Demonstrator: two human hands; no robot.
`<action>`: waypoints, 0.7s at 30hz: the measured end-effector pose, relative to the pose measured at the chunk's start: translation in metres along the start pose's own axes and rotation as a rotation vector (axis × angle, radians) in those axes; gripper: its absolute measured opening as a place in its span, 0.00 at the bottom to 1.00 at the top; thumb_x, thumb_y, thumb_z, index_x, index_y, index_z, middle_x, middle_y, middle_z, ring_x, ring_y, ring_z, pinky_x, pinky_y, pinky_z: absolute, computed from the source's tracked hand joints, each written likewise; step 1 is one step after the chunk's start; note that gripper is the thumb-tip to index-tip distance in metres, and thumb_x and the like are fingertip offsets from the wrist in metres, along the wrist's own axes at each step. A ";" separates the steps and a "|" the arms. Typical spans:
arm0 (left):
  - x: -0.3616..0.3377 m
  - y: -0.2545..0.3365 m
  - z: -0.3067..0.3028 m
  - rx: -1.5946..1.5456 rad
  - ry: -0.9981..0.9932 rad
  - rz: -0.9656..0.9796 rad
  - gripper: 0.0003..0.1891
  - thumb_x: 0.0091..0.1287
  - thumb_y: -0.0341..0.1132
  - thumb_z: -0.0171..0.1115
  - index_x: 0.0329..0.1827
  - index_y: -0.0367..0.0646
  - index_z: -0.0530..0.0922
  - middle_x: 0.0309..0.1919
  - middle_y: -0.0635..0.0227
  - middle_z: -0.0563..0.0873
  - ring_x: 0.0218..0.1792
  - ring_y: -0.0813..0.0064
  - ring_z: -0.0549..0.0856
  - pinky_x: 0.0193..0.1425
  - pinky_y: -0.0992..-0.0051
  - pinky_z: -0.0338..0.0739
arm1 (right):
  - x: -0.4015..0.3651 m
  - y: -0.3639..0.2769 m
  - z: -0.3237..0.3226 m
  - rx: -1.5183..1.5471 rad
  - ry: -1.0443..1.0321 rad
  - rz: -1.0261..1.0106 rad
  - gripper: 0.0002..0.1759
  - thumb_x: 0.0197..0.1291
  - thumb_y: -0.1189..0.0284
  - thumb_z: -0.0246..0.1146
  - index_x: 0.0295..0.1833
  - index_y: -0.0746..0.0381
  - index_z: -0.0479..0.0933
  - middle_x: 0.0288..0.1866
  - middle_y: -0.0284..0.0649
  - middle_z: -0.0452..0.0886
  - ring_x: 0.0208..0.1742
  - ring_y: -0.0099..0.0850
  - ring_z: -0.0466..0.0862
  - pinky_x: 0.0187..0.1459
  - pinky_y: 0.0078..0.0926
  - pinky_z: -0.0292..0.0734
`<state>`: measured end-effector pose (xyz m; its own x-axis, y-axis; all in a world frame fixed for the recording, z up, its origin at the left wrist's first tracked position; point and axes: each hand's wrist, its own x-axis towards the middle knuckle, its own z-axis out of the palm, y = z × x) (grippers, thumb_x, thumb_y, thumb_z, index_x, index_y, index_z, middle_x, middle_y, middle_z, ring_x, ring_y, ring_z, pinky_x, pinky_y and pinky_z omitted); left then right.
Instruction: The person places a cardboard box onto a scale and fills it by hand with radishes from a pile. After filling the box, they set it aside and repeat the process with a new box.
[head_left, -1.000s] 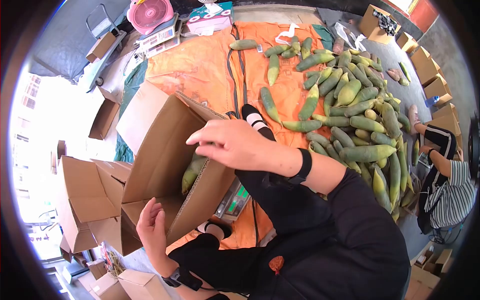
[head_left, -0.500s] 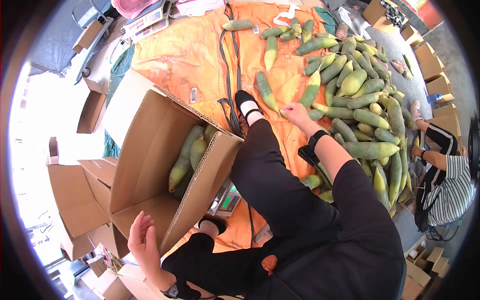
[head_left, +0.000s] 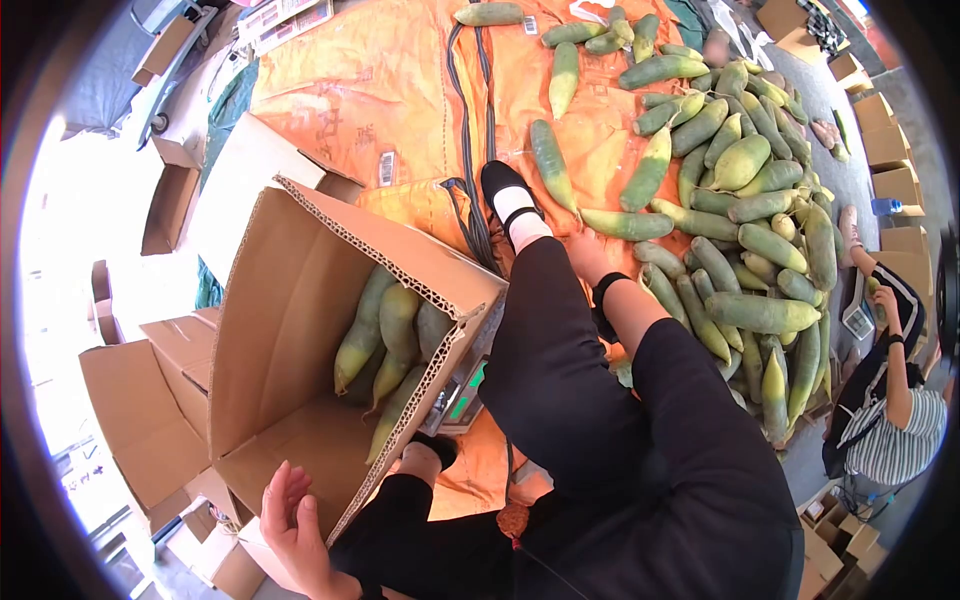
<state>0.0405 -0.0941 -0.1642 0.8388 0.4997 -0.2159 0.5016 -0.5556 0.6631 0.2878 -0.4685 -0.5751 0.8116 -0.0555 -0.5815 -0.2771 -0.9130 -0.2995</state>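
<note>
Near the front edge of an open cardboard box (head_left: 262, 300), my left hand (head_left: 296, 535) is raised with its fingers apart and nothing in it. Several green radishes (head_left: 398, 330) lie inside that box, which is tilted towards me. My right hand (head_left: 590, 256) is beside my knee, close to a loose green radish (head_left: 627, 224) at the edge of a large radish pile (head_left: 740, 235). My leg hides the fingers of that hand, and what they touch does not show. A scale with a green display (head_left: 462, 402) sits at the box's right side.
An orange tarp (head_left: 400, 80) covers the floor, with dark cables (head_left: 465, 130) running across it. Another open carton (head_left: 140, 420) stands on the left. At far right a person in a striped top (head_left: 890, 440) sits by the pile. Cartons (head_left: 885, 135) line that side.
My right hand has drawn back towards my knee, and the radish near it now lies more exposed. The view has shifted, showing more radishes inside the box. My left hand stays raised and open.
</note>
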 end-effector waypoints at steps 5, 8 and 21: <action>-0.001 0.003 0.000 0.011 -0.027 0.010 0.22 0.64 0.17 0.52 0.63 0.35 0.74 0.48 0.60 0.83 0.49 0.71 0.83 0.56 0.75 0.76 | 0.029 0.032 0.025 0.040 0.247 -0.120 0.17 0.59 0.76 0.56 0.53 0.71 0.75 0.47 0.54 0.80 0.48 0.46 0.84 0.45 0.40 0.81; -0.002 0.008 0.002 0.021 0.004 0.003 0.23 0.58 0.15 0.54 0.59 0.33 0.76 0.46 0.58 0.83 0.47 0.68 0.84 0.55 0.73 0.77 | 0.003 0.014 -0.018 0.867 0.285 0.043 0.08 0.57 0.79 0.60 0.41 0.68 0.80 0.31 0.43 0.83 0.32 0.33 0.84 0.33 0.30 0.80; -0.004 0.006 -0.003 0.039 0.051 0.122 0.19 0.61 0.22 0.60 0.57 0.37 0.78 0.42 0.59 0.85 0.43 0.69 0.85 0.49 0.74 0.79 | -0.037 -0.012 -0.117 1.559 -0.099 0.094 0.14 0.50 0.83 0.57 0.37 0.51 0.68 0.19 0.26 0.64 0.15 0.19 0.62 0.16 0.19 0.58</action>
<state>0.0394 -0.0976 -0.1577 0.8828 0.4594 -0.0981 0.4053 -0.6393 0.6535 0.3213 -0.5023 -0.4615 0.7429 -0.0032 -0.6694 -0.6128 0.3993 -0.6820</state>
